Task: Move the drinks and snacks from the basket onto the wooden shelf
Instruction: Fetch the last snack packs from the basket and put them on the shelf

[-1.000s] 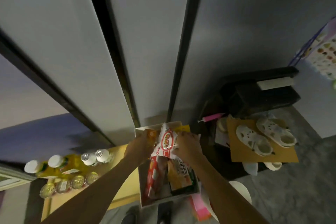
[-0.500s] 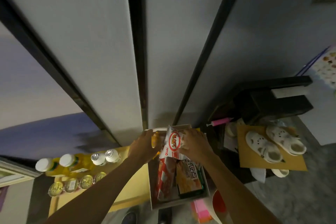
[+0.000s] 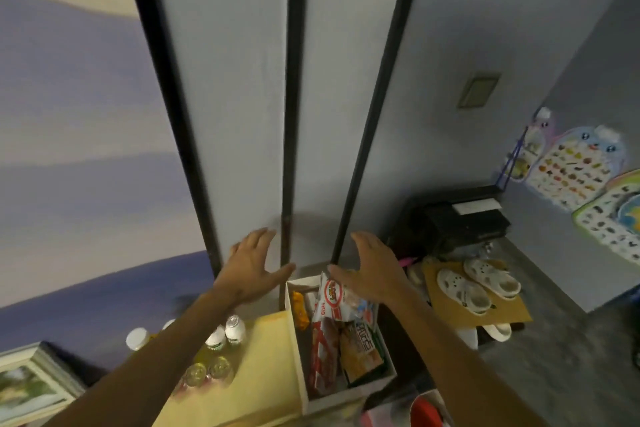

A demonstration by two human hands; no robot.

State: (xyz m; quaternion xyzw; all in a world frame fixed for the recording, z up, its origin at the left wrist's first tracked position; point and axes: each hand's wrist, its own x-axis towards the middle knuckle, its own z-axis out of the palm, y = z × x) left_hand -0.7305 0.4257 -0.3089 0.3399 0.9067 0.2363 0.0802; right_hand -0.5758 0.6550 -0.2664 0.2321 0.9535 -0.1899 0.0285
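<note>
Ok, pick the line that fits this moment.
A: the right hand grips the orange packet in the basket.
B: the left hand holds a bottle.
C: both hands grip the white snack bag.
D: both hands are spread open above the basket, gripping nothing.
D: the left hand and the right hand show straight, spread fingers above the basket, and the white snack bag stands in it ungripped.

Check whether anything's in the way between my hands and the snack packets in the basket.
Nothing visible is. The left hand and right hand hover open above the basket, which has no lid. The white snack packet pokes up just below the right hand, with nothing covering it.
</note>
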